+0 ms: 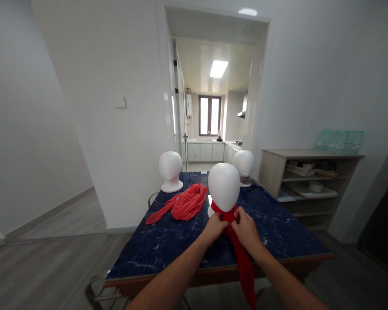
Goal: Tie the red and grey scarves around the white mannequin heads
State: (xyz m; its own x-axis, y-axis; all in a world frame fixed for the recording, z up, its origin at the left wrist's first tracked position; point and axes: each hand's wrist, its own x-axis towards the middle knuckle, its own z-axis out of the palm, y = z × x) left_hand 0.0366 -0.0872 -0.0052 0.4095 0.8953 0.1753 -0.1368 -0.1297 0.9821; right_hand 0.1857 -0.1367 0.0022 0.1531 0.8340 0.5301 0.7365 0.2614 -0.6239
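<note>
Red scarf point(242, 254) pinched between both hands point(215, 227).

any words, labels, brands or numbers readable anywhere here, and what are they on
No text can be read anywhere in this picture.
The green packs on top of the shelf unit may carry print, but it is too blurred to read.
The items stacked on the shelves are too small to show any lettering.
The red scarf in the left hand and right hand, the foam heads and the table show no writing.
</note>
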